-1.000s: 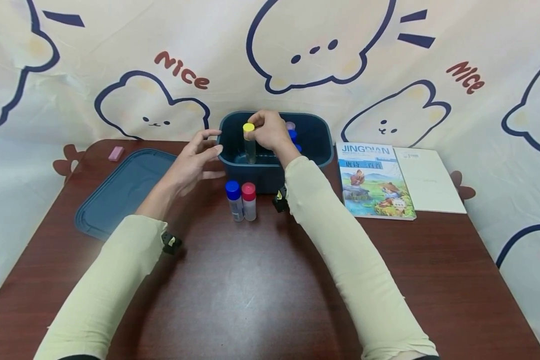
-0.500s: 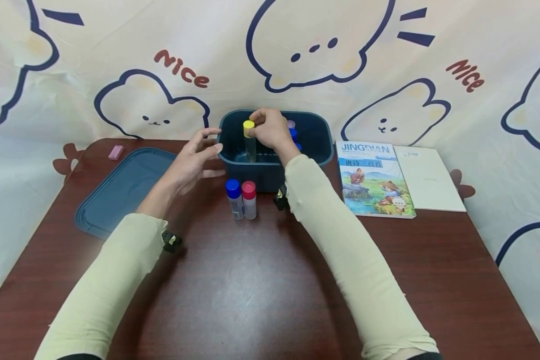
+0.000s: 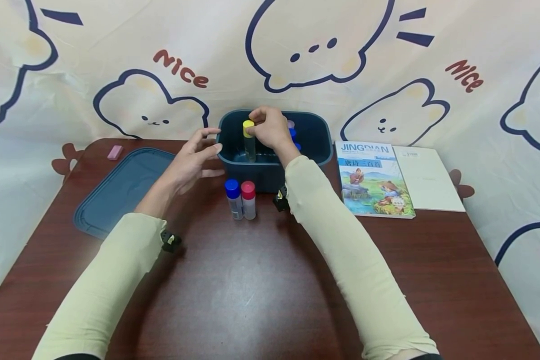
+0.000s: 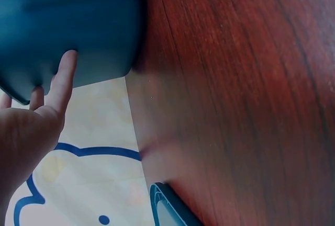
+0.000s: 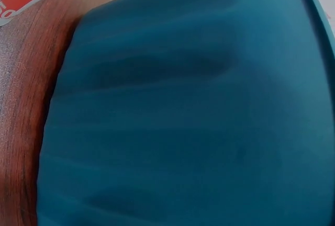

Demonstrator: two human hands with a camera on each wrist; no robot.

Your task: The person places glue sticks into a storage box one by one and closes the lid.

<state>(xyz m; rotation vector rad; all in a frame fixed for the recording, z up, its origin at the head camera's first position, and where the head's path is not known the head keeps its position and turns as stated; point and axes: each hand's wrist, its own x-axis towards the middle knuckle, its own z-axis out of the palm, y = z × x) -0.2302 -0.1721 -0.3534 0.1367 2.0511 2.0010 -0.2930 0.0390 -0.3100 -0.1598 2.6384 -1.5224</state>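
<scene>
A dark blue-green plastic bin (image 3: pixel 252 175) stands at the back of the table. Inside its left part my right hand (image 3: pixel 271 131) pinches the yellow cap of an upright glue stick (image 3: pixel 250 149). Spread fingers of my left hand (image 3: pixel 186 162) touch the bin's left end; in the left wrist view a finger (image 4: pixel 65 74) lies against the bin wall (image 4: pixel 89 27). Several more capped sticks (image 3: pixel 292 134) sit inside the bin, partly hidden behind my right hand. In front of it stand a blue-capped glue stick (image 3: pixel 235 200) and a red-capped glue stick (image 3: pixel 249 201). The right wrist view shows mostly bin wall (image 5: pixel 183 105).
The bin's lid (image 3: pixel 126 187) lies on the table to the left, with a pink eraser-like block (image 3: pixel 114 152) behind it. An illustrated book (image 3: pixel 373 182) and a pale booklet (image 3: pixel 429 180) lie to the bin's right. A printed cloth (image 3: pixel 234 50) hangs directly behind the table.
The yellow-capped glue stick and both hands have stayed practically in place. Only a very slight shift of the whole head view shows.
</scene>
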